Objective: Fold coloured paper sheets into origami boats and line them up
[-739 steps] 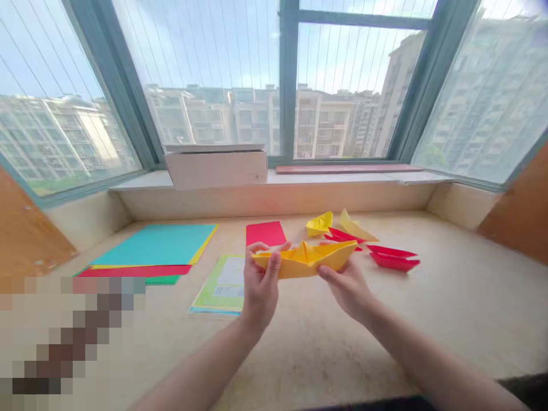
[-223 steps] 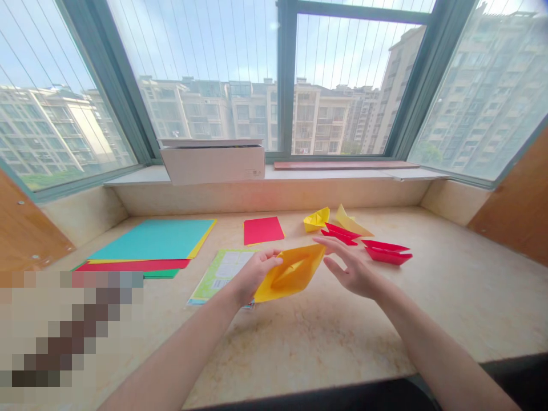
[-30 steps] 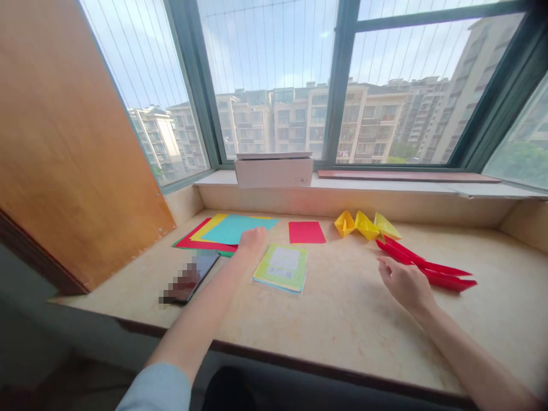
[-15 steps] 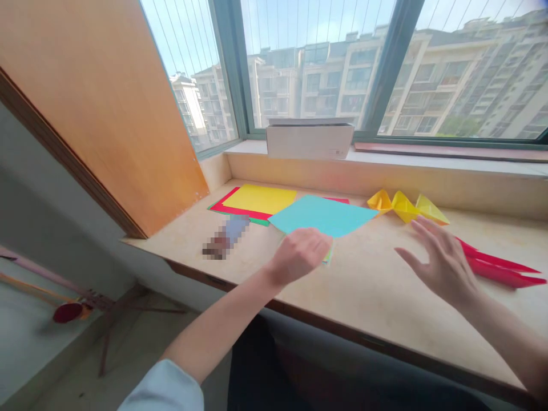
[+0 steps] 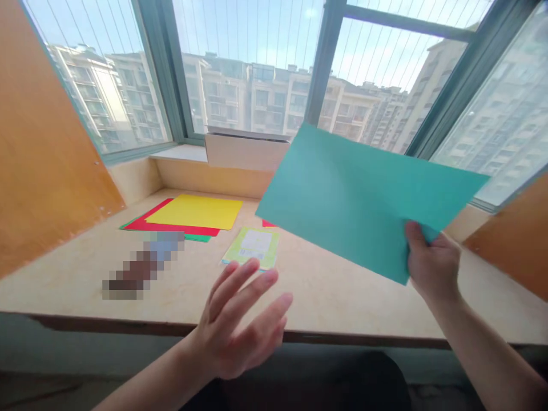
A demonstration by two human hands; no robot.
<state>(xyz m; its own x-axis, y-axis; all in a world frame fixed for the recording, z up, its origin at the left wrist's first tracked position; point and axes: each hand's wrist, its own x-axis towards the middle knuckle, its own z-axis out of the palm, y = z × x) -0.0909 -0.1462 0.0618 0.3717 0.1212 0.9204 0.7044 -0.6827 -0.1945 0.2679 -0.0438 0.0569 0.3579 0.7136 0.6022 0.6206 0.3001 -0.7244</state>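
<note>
The teal sheet [image 5: 363, 200] has been parted from the other large papers and is now held up on the right, tilted above the tabletop [image 5: 325, 297], its upper part seen against the window [image 5: 235, 34]. It is carried by the right hand [image 5: 434, 262] alone: the grip is pinched on its short right edge, near the lower corner, with the thumb laid on the near face and the other fingers mostly hidden behind. Half a second ago, the sheet was low over the packet [image 5: 250, 242], by the left hand [image 5: 244, 331]; that hand is now held unburdened in front of the packet, its fingers spread and nothing grasped. By this change the paper seems, in judgement, to have been passed from left to right, so that the left is freed while a single sheet is kept in hand. On the left, the yellow sheet [image 5: 194, 211] is left uppermost, with the red sheet [image 5: 139, 221] and the green sheet [image 5: 199, 238] showing below it. The red square [image 5: 269, 223] is mostly covered from view by the raised paper, and whatever lies farther behind it cannot be told.
</note>
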